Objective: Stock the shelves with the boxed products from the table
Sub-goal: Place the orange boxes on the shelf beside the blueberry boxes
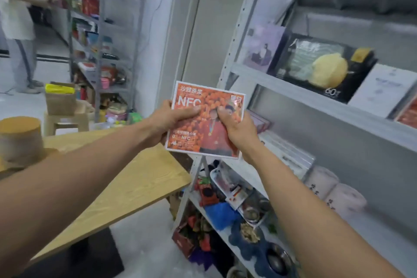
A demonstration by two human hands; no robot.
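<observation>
Both hands, left hand (168, 119) and right hand (234, 126), grip the orange box (204, 119) by its side edges; it looks light, stiff and easy to carry

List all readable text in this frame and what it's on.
"沙棘原浆": top of the orange box, held by the left hand and right hand.
"NFC": large, just below that on the same box.
"NFC": smaller, near the bottom of the same box.
"60": lower corner of the black box on the shelf.
Other print on the orange box, and the print on the white box: too blurred to read.
</observation>
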